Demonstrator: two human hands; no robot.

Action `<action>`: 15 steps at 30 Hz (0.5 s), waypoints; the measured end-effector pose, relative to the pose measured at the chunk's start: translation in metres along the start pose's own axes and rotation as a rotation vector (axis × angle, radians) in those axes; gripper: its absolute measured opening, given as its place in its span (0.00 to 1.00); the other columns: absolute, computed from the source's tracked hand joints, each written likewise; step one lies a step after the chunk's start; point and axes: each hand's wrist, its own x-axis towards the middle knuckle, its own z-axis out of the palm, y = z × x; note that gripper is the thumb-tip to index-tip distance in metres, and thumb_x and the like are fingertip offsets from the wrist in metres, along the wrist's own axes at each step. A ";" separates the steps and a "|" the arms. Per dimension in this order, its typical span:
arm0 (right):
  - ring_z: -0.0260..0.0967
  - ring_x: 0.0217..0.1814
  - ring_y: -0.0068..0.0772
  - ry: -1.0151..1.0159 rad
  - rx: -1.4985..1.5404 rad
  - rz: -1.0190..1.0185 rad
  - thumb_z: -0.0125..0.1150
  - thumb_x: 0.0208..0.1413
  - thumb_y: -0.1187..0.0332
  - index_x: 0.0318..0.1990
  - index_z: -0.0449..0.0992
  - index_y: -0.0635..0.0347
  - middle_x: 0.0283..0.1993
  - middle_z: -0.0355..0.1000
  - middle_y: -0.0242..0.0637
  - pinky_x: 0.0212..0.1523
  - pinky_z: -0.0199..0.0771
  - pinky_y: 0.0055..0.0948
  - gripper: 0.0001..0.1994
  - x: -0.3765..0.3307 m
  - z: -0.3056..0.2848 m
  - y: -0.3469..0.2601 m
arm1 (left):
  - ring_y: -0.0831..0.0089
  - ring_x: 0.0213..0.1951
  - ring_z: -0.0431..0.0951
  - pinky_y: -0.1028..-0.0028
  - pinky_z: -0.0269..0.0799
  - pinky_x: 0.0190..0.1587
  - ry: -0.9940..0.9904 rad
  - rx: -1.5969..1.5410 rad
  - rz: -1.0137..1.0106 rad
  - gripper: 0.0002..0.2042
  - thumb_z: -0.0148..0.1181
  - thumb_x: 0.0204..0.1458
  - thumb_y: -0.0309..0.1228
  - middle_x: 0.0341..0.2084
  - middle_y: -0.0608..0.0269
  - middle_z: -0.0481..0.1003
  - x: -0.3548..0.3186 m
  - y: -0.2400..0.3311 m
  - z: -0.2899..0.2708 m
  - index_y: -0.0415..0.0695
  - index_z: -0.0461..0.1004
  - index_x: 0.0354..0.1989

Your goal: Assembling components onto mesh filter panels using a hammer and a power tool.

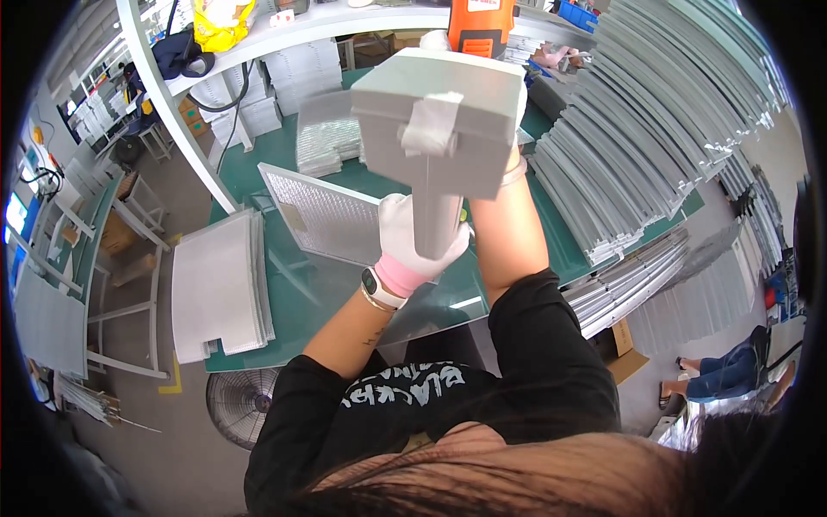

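My left hand (418, 226), in a white glove with a pink cuff, is closed at the right edge of a silvery textured panel (332, 215). The panel stands tilted on the green table. A grey box with a narrow stem (435, 125), very near the view, hides most of the fingers. My right hand (435, 40) is raised behind this box, with only bits of its white glove showing. Beside those bits is an orange and black power tool (481, 28), which the hand appears to grip. A strip of white tape crosses the box.
Thin flat panels (215, 280) are stacked at the table's left edge, with wrapped silvery pieces (327, 142) behind. Tall piles of grey panels (620, 146) crowd the right side. A white shelf (319, 28) spans the back. A floor fan (241, 405) stands below left.
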 end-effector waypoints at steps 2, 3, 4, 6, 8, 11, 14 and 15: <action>0.75 0.32 0.25 -0.077 -0.187 -0.039 0.57 0.56 0.62 0.53 0.70 0.67 0.38 0.76 0.37 0.30 0.79 0.24 0.21 0.002 -0.009 -0.012 | 0.64 0.26 0.76 0.65 0.66 0.32 0.068 -0.117 -0.080 0.10 0.66 0.38 0.34 0.25 0.68 0.76 -0.004 0.007 0.002 0.49 0.77 0.31; 0.75 0.32 0.25 -0.082 -0.188 -0.042 0.57 0.56 0.62 0.53 0.70 0.67 0.38 0.76 0.37 0.30 0.79 0.24 0.21 0.003 -0.006 -0.018 | 0.64 0.26 0.76 0.65 0.66 0.32 0.070 -0.115 -0.075 0.10 0.66 0.38 0.34 0.25 0.68 0.76 -0.006 0.006 0.000 0.49 0.77 0.31; 0.75 0.29 0.24 0.017 -0.223 -0.107 0.57 0.58 0.62 0.52 0.71 0.65 0.36 0.76 0.36 0.27 0.77 0.22 0.19 0.005 -0.002 -0.025 | 0.64 0.26 0.76 0.64 0.66 0.32 0.072 0.016 0.070 0.09 0.66 0.38 0.34 0.24 0.69 0.76 -0.010 0.000 -0.001 0.49 0.77 0.29; 0.73 0.23 0.22 0.067 -0.352 -0.133 0.57 0.61 0.59 0.48 0.73 0.60 0.33 0.76 0.34 0.21 0.75 0.19 0.15 0.010 0.015 -0.047 | 0.67 0.26 0.71 0.65 0.61 0.38 -0.097 0.170 0.052 0.06 0.66 0.41 0.34 0.21 0.71 0.73 -0.012 0.013 -0.014 0.49 0.78 0.28; 0.70 0.23 0.21 0.184 -0.387 -0.260 0.57 0.62 0.58 0.43 0.72 0.57 0.30 0.73 0.31 0.21 0.72 0.21 0.12 0.018 0.046 -0.050 | 0.66 0.26 0.70 0.64 0.61 0.36 -0.119 0.183 0.099 0.07 0.66 0.41 0.36 0.19 0.70 0.70 -0.024 0.019 -0.029 0.51 0.74 0.22; 0.72 0.25 0.20 0.074 -0.301 -0.176 0.56 0.63 0.58 0.42 0.72 0.56 0.30 0.74 0.29 0.24 0.75 0.20 0.12 0.021 0.042 -0.059 | 0.63 0.23 0.67 0.62 0.58 0.33 -0.340 0.148 0.110 0.14 0.66 0.39 0.39 0.14 0.66 0.66 -0.057 0.030 -0.071 0.52 0.66 0.13; 0.75 0.29 0.25 -0.105 -0.174 -0.129 0.54 0.64 0.58 0.49 0.72 0.56 0.34 0.76 0.32 0.30 0.79 0.24 0.14 0.023 0.044 -0.065 | 0.62 0.15 0.66 0.61 0.57 0.21 -0.554 0.036 0.214 0.16 0.66 0.34 0.38 0.11 0.65 0.63 -0.110 0.030 -0.120 0.49 0.64 0.11; 0.75 0.29 0.25 -0.106 -0.180 -0.129 0.54 0.64 0.58 0.49 0.72 0.56 0.34 0.76 0.32 0.30 0.79 0.24 0.14 0.023 0.048 -0.066 | 0.64 0.14 0.66 0.63 0.58 0.18 -0.621 -0.035 0.290 0.14 0.66 0.32 0.37 0.11 0.65 0.62 -0.136 0.021 -0.134 0.49 0.64 0.11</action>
